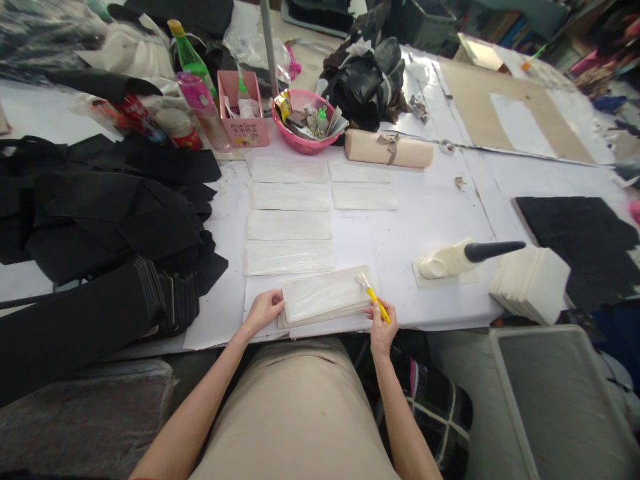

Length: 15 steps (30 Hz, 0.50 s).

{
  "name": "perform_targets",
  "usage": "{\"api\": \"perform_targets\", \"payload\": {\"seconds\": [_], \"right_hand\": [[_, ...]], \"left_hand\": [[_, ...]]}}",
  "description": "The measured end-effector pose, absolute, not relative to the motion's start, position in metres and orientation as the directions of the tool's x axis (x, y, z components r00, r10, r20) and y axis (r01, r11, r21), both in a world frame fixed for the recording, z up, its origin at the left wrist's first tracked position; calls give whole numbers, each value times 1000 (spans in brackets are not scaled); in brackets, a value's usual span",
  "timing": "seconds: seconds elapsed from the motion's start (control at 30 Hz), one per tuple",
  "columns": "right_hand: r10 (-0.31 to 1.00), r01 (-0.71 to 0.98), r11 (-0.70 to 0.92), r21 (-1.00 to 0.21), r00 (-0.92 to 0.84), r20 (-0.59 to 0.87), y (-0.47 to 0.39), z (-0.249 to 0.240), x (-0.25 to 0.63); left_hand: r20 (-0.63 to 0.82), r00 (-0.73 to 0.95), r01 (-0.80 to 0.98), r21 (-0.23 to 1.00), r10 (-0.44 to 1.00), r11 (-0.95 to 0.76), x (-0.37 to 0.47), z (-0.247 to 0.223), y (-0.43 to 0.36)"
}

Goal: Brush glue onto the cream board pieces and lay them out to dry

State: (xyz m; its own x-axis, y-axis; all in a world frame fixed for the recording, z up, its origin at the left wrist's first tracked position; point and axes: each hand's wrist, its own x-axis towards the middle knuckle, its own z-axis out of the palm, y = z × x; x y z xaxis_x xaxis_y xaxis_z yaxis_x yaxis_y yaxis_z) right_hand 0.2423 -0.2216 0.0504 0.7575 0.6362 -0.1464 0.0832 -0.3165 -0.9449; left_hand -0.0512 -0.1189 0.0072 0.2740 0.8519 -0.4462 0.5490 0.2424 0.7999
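Observation:
In my right hand [383, 327] is a small brush [371, 293] with a yellow handle; its pale bristles touch the upper right part of a white rectangular panel [325, 293]. That panel tops a short stack lying slightly askew at the table's front edge. My left hand [265, 311] pinches the left edge of the top panel between thumb and fingers. Streaks of something wet-looking shine on its surface. Beyond the stack, several similar white panels [289, 225] lie flat in two columns.
Black cut pieces [100, 213] are heaped at left. A cream bottle [447, 260] with a dark nozzle lies at right, beside a stack of white pieces [535, 283]. Behind stand a pink bowl [305, 143], a pink box [245, 130] and a beige roll [365, 148].

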Motion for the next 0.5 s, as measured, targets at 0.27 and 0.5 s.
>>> {"api": "perform_targets", "payload": {"seconds": [0.27,0.5], "right_hand": [[889,3,-254,-967,394,-233,-203,58,175],[667,-23,-290,-957,712,-219,-194,42,232]], "left_hand": [[-469,291,535,803,834,265,-52,5,-118],[-475,276,548,792,836,269,-51,9,-118]]}}
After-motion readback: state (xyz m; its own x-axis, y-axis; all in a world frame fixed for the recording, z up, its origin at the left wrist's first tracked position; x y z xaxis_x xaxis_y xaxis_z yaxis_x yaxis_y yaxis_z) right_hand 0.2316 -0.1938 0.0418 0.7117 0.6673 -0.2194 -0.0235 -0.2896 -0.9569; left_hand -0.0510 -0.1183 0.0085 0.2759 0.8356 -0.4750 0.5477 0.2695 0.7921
